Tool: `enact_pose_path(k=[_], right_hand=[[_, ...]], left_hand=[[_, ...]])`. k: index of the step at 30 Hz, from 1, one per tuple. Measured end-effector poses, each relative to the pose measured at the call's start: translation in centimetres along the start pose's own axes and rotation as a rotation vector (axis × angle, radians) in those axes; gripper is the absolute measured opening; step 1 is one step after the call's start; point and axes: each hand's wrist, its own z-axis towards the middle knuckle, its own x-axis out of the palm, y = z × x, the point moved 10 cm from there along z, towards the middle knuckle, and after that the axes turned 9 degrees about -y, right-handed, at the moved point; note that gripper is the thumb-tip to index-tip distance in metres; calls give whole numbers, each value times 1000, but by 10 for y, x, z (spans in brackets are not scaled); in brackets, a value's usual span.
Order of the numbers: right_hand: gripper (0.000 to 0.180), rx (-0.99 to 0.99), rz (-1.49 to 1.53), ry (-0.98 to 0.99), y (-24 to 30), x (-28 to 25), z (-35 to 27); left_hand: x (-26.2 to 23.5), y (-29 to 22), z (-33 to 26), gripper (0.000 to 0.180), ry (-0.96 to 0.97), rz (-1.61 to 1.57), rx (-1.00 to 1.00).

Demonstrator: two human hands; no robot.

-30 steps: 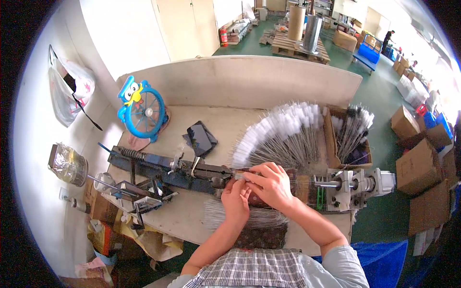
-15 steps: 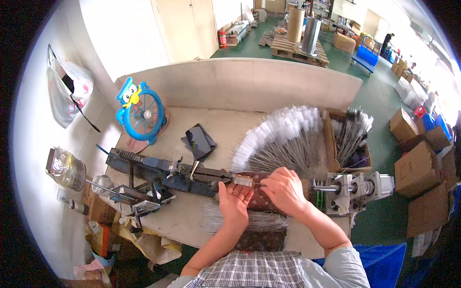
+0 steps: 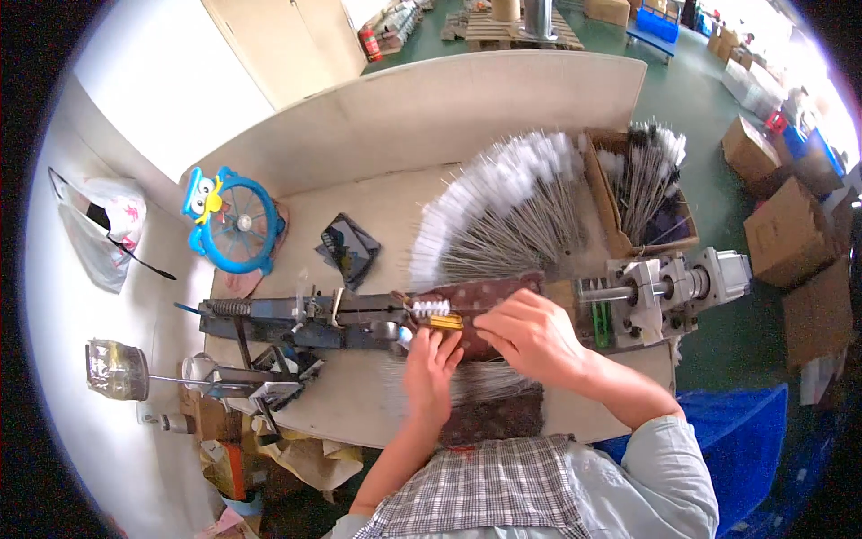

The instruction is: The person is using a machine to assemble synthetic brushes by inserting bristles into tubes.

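Note:
A small white-bristled wire brush (image 3: 429, 308) lies level at the right end of a long dark metal fixture (image 3: 269, 310), its thin stem running right. Just below the bristles, the fingertips of my left hand (image 3: 431, 377) are curled up against a small yellow piece (image 3: 445, 322), its exact kind unclear. My right hand (image 3: 537, 340) is to the right of it, thumb and fingers closed in a pinch beside the stem; anything between the fingertips is too small to make out. Under both hands lies a brown dotted cloth (image 3: 476, 292).
White-tipped wire brushes (image 3: 503, 207) fan out behind my hands, next to a carton (image 3: 602, 193) of more brushes. A motor-driven shaft unit (image 3: 664, 287) stands at right, a blue toy-like fan (image 3: 235, 220) at left. Thin wires (image 3: 503, 377) lie near my apron. A low board (image 3: 431, 94) edges the bench's back.
My left hand, palm up under the brush before, now has its fingers curled at the yellow piece. The brush's white bristles show more plainly. The view has tilted downward.

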Motion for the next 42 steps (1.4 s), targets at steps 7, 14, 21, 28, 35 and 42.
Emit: enact_pose_path(k=[7, 14, 21, 28, 35, 42], right_hand=[[13, 178, -42, 419, -23, 39, -89], [21, 417, -147, 734, -42, 62, -113], [21, 436, -16, 796, -39, 25, -102], [23, 427, -108, 772, -53, 28, -114], [21, 357, -212, 686, -60, 26, -118], [22, 372, -286, 633, -60, 17, -104]], left_hand=[[-150, -46, 7, 39, -366, -22, 176], [-404, -124, -12, 38, -791, -123, 471], [-394, -130, -36, 44, -927, -174, 545], [-253, -31, 8, 21, -552, -392, 140], [-40, 8, 13, 22, -91, 123, 63], [56, -77, -46, 29, 251, -987, -646]])
